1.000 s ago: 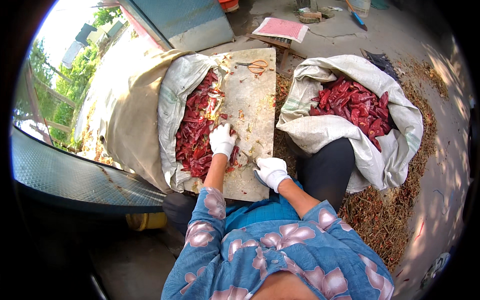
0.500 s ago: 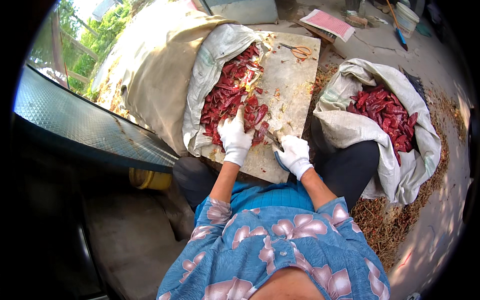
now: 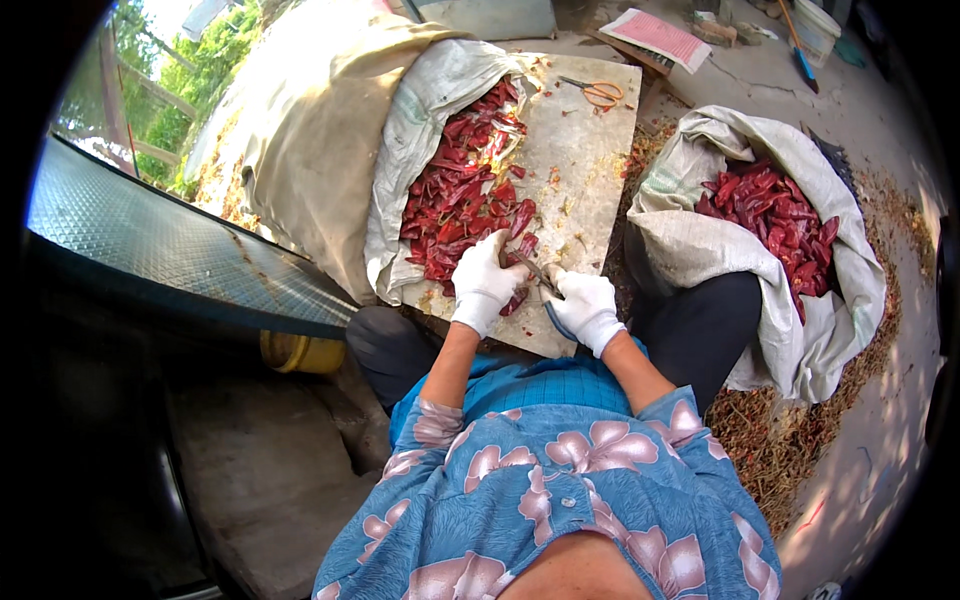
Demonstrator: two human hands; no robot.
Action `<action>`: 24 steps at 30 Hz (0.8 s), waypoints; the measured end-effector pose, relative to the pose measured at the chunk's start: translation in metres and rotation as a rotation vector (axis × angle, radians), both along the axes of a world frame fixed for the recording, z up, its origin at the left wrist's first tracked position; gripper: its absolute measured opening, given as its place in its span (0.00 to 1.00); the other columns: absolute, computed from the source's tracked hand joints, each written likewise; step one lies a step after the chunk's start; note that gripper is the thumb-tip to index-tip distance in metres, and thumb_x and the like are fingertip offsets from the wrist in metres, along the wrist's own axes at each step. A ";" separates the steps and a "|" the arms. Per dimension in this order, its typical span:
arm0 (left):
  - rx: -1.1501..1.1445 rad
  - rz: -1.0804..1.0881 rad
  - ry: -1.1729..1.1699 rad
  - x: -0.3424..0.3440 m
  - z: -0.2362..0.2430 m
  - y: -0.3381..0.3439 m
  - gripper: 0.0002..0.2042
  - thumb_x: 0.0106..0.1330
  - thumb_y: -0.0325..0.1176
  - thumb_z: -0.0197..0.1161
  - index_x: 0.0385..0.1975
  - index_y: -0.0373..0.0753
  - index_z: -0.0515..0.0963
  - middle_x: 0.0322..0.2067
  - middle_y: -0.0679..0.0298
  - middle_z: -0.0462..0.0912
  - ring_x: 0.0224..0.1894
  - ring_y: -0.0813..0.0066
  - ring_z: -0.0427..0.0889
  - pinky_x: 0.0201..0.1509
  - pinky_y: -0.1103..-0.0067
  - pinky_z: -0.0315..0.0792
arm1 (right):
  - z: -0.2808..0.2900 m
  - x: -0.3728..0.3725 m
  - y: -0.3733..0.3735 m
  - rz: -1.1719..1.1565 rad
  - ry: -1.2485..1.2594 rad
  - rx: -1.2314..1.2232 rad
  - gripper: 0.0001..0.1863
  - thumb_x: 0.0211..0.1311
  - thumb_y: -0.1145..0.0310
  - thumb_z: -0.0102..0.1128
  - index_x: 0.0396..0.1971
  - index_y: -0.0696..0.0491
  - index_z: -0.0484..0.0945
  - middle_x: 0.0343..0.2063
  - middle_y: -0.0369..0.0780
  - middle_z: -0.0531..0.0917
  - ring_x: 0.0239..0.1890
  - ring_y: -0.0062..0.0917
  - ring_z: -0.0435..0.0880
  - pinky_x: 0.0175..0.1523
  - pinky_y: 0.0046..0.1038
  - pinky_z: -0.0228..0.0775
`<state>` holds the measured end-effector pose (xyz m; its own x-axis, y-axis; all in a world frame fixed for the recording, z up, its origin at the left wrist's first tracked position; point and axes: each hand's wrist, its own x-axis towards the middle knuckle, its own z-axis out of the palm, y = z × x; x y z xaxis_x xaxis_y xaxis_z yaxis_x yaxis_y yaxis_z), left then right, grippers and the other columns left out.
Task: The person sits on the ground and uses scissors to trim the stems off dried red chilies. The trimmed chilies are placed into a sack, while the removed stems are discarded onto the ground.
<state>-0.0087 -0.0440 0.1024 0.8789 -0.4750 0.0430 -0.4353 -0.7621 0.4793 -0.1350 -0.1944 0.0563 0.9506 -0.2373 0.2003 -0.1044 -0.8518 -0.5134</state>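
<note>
Both of my hands wear white gloves and are close together over the near part of a pale board [image 3: 578,190]. My left hand [image 3: 484,284] is closed on a dried red chili pepper [image 3: 514,299], part of which shows below its fingers. My right hand [image 3: 586,306] grips a pair of scissors [image 3: 534,268] with dark blades and a blue handle. The blades point left, at the fingertips of my left hand. Just beyond lies a heap of dried red chili peppers [image 3: 450,215], spilling from the mouth of a white woven sack [image 3: 388,215] onto the board.
An orange-handled pair of scissors [image 3: 603,94] lies at the board's far end. To the right, an open white sack [image 3: 690,240] holds more red chilies [image 3: 775,220]. Chili stems [image 3: 750,450] litter the ground. A metal sheet [image 3: 180,225] and a yellow bucket [image 3: 300,352] are at left.
My left hand has drawn back from the chili heap and shifted slightly right, toward the scissors. My right hand stays in about the same place.
</note>
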 end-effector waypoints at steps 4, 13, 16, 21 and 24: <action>-0.553 0.113 0.535 0.015 -0.046 0.013 0.25 0.53 0.33 0.81 0.52 0.36 0.86 0.40 0.62 0.89 0.41 0.74 0.86 0.47 0.78 0.80 | -0.004 -0.002 0.000 0.074 -0.082 0.652 0.20 0.74 0.51 0.59 0.41 0.54 0.87 0.19 0.40 0.81 0.22 0.30 0.83 0.27 0.35 0.72; -0.477 -0.014 0.134 0.001 -0.033 0.023 0.15 0.64 0.24 0.71 0.52 0.33 0.84 0.47 0.62 0.84 0.49 0.73 0.84 0.58 0.75 0.78 | -0.008 -0.003 -0.012 -0.026 -0.051 0.357 0.23 0.66 0.55 0.64 0.53 0.57 0.84 0.45 0.55 0.87 0.50 0.54 0.84 0.58 0.47 0.75; -0.767 -0.017 0.427 0.005 -0.055 0.037 0.18 0.67 0.21 0.66 0.57 0.33 0.81 0.51 0.58 0.84 0.55 0.70 0.84 0.64 0.75 0.76 | 0.002 -0.002 -0.004 0.013 -0.092 0.140 0.21 0.62 0.50 0.67 0.39 0.54 0.85 0.38 0.49 0.86 0.45 0.48 0.85 0.52 0.48 0.75; -0.670 0.092 0.399 -0.008 -0.043 0.040 0.18 0.63 0.20 0.70 0.55 0.31 0.83 0.50 0.58 0.85 0.53 0.71 0.85 0.61 0.77 0.77 | 0.006 -0.002 -0.007 0.022 -0.032 -0.099 0.18 0.59 0.49 0.69 0.37 0.50 0.85 0.32 0.42 0.85 0.40 0.40 0.86 0.44 0.45 0.77; -0.669 0.111 0.277 -0.011 -0.039 0.040 0.18 0.60 0.20 0.74 0.51 0.31 0.85 0.46 0.61 0.85 0.48 0.73 0.86 0.56 0.78 0.79 | 0.011 -0.002 -0.008 0.040 0.012 -0.218 0.19 0.58 0.50 0.70 0.43 0.46 0.86 0.29 0.39 0.85 0.37 0.37 0.86 0.40 0.43 0.76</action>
<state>-0.0201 -0.0042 0.0638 0.9412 -0.3321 0.0621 -0.1680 -0.3004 0.9389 -0.1370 -0.2029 0.0671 0.9609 -0.1518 0.2314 -0.0734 -0.9460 -0.3157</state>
